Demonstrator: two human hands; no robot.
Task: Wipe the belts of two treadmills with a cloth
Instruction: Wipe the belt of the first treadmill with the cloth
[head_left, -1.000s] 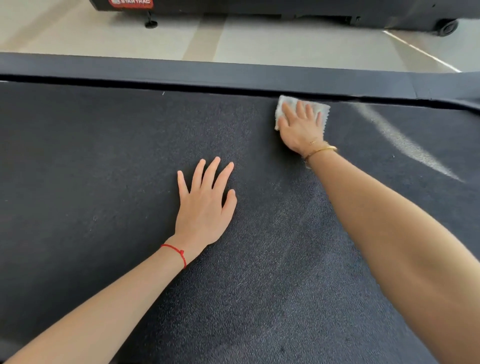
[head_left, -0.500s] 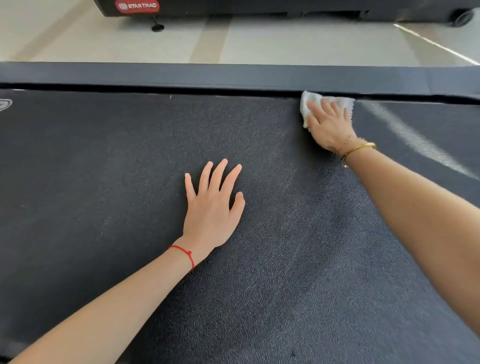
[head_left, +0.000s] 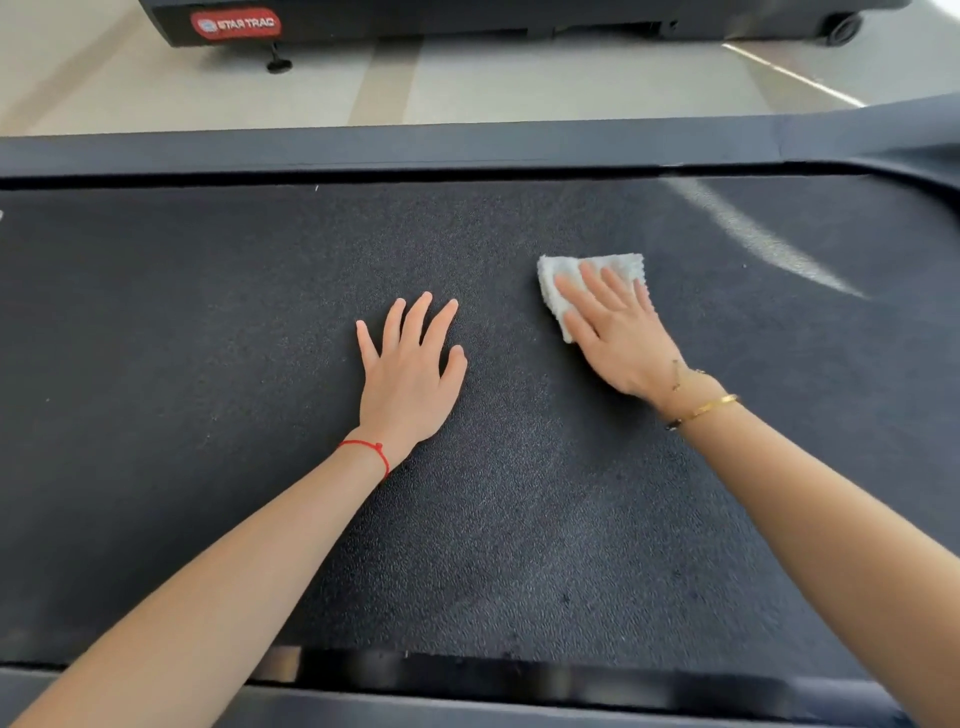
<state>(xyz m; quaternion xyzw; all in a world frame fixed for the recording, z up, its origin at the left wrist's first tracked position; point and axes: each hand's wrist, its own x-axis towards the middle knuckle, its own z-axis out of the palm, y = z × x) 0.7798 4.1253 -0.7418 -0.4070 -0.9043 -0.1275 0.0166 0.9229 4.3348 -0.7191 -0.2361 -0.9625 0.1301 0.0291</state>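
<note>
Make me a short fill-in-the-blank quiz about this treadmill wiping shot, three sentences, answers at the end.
1. The right hand presses a white ____ flat on the treadmill belt.
2. The left hand rests on the belt with a ____ string around its wrist.
3. The logo on the second treadmill reads STAR ____.

Answers: cloth; red; TRAC

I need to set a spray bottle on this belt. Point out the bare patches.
Bare belt left of the left hand, and near the front edge between the forearms. Crowded mid-belt, where the right hand presses the white cloth.
</note>
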